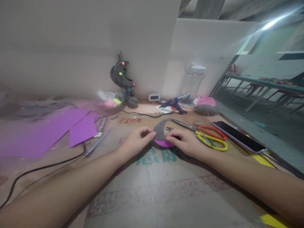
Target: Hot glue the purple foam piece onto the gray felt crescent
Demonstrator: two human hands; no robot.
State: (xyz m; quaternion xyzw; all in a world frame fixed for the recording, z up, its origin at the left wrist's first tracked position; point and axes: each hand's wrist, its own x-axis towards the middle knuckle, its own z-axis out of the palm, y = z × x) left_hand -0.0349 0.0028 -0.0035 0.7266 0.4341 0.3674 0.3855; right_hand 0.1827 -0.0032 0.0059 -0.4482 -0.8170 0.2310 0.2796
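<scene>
A grey crescent moon piece [160, 130] is held between my two hands over the cardboard-covered table. Along its lower curve shows a strip of purple paper [163, 143]. My left hand [140, 139] pinches the crescent's left edge between thumb and fingers. On the other side, my right hand [184, 142] pinches its lower right tip, where the purple strip ends. Scissors [211, 134] with red and yellow handles lie just beyond my right hand, their blades pointing left.
Purple sheets [83, 128] and a pen [96, 145] lie left. Behind stand a grey moon ornament [118, 74], a small clock [154, 97], a blue glue gun [174, 105] and a clear bottle [193, 79]. Grey yarn [206, 110] and a phone [239, 136] are right. A black cable [47, 165] crosses the left side.
</scene>
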